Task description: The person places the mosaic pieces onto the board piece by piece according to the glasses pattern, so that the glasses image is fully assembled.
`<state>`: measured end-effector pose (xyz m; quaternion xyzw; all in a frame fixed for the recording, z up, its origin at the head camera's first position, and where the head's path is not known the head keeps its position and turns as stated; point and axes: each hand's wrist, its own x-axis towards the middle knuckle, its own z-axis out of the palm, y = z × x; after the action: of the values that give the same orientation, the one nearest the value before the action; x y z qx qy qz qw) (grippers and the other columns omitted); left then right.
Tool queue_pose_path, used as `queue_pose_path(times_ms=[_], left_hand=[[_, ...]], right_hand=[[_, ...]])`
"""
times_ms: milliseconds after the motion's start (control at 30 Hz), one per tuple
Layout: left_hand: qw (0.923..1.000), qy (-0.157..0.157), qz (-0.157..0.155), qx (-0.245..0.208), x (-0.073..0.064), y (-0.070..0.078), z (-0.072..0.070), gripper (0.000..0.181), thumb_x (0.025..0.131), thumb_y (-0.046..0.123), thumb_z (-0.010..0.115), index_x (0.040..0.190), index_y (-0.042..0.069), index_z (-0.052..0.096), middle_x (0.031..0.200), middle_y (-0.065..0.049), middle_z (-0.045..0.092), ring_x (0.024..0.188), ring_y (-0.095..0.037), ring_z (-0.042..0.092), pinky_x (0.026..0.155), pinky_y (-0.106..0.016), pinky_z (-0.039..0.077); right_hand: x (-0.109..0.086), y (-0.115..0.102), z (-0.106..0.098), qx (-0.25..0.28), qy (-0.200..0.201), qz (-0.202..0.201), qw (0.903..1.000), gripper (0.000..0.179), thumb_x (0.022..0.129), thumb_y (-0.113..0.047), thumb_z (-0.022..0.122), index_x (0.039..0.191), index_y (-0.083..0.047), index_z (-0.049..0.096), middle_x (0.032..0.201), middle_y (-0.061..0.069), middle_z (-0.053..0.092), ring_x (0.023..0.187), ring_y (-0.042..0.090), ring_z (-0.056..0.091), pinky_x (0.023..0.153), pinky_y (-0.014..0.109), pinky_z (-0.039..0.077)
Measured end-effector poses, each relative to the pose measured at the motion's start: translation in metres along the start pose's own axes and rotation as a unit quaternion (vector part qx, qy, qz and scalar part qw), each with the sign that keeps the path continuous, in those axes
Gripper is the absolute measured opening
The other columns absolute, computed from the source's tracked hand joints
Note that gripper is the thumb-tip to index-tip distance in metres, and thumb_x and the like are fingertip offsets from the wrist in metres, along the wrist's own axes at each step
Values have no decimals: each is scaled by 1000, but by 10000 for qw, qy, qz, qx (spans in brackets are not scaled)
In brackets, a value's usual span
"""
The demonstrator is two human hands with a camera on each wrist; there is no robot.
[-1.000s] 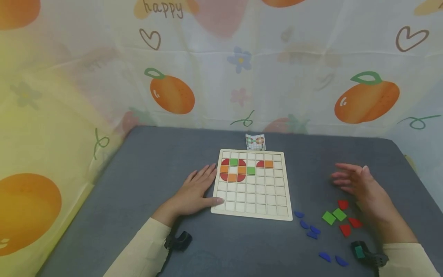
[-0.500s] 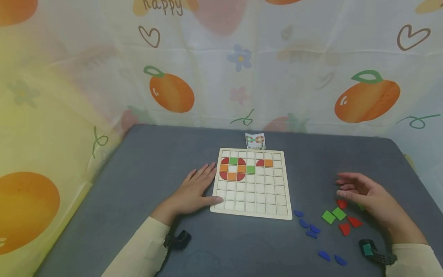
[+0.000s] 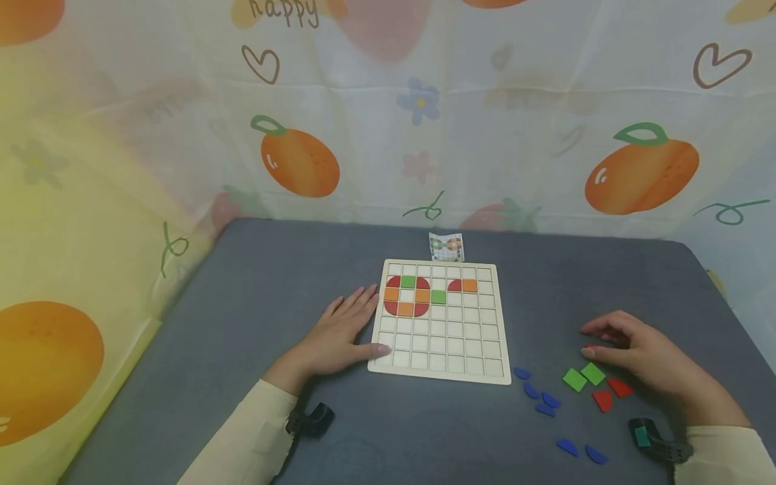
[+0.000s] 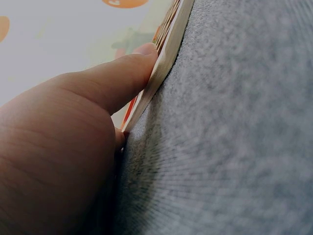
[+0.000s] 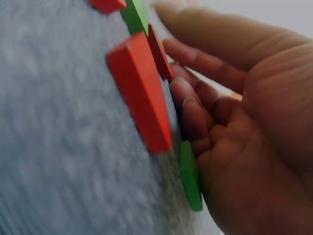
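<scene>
My left hand [image 3: 339, 337] lies flat beside the wooden grid board [image 3: 448, 376], its thumb on the board's left edge. In the left wrist view, the thumb [image 4: 115, 78] rests against the board's rim [image 4: 168, 54]. Red, orange and green tiles fill some of the upper squares. At the right, my right hand [image 3: 649, 353] is lowered over the loose tiles, thumb and index finger apart around a partly hidden red tile [image 3: 593, 347]. In the right wrist view, a fingertip is right at that red tile [image 5: 159, 54], while a green tile [image 5: 190, 176] lies under the palm.
Two green tiles [image 3: 574, 379] and two more red tiles [image 3: 603, 401] lie just in front of the right hand. Several blue segment-shaped pieces [image 3: 550, 400] are scattered right of the board. A small printed pattern card [image 3: 446, 248] sits behind the board on the grey table [image 3: 291, 263].
My right hand has come down and toward me, from beyond the loose tiles to over a red one, its fingers drawing closer together. The left hand stays at the board.
</scene>
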<state>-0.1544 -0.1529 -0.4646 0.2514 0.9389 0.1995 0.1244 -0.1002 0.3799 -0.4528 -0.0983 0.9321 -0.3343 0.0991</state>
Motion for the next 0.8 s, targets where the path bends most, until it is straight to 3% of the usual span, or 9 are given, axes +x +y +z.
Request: queue_pose_path(times_ms=[167, 400, 800], left_hand=[[10000, -18, -20, 24, 0, 0, 0, 110, 97, 74, 64, 175, 13, 18, 182, -3, 11, 166, -24, 1, 129, -57, 1], [10000, -25, -31, 19, 1, 0, 0, 109, 97, 73, 64, 175, 13, 18, 182, -4, 11, 166, -24, 1, 129, -57, 2], [10000, -17, -47, -12, 0, 1, 0, 110, 97, 72, 66, 175, 13, 18, 182, -3, 11, 166, -24, 2, 129, -57, 2]], right_hand=[[-3, 0, -3, -186, -57, 41, 9998, 32, 101, -23, 82, 129, -9, 75, 127, 5, 60, 110, 8, 56, 85, 22, 51], [-1, -5, 0, -197, 61, 66, 9998, 13, 101, -23, 82, 110, -15, 78, 115, 3, 59, 94, 9, 57, 76, 30, 51], [3, -17, 6, -24, 99, 309, 9995, 18, 101, -22, 82, 111, -11, 71, 102, 1, 68, 86, 14, 62, 70, 33, 51]])
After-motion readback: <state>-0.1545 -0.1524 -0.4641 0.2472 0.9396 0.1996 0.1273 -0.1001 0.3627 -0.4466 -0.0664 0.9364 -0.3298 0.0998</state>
